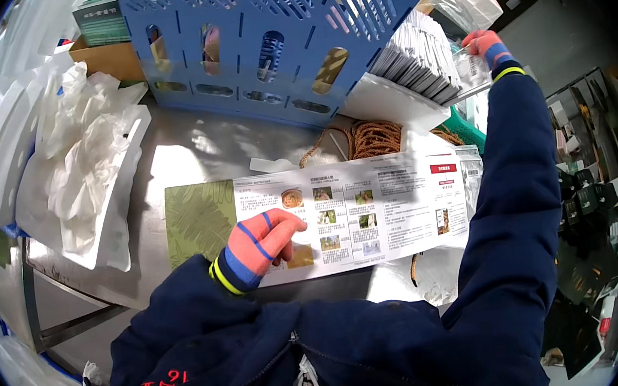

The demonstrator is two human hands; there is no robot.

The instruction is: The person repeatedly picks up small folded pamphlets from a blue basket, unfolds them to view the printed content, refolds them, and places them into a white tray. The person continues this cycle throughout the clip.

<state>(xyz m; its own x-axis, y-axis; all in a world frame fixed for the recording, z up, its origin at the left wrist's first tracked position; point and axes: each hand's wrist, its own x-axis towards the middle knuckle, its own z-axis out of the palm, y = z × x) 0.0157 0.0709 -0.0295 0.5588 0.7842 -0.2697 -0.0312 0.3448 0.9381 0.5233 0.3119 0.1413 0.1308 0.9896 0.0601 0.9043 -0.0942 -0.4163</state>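
Note:
An unfolded printed leaflet (401,206) with small photos and a green leaf-patterned panel lies flat on the metal table. My left hand (260,245), in a pink glove with blue bands, is over the leaflet's left half. Its fingers are curled in, and nothing shows in them. Far out to the right, my right hand (486,46) reaches beside a stack of white folded papers (419,57). Its gloved fingers are closed at the top of a clear plastic bag (471,73) with a barcode label; the fingertips are partly hidden.
Behind the leaflet stands a blue slotted plastic basket (234,57). A coil of brown cord (376,139) lies in front of it. Crumpled white packing sheets (83,156) fill a white tray at left. A cardboard box (106,57) holds green booklets. Dark shelving (590,216) stands at right.

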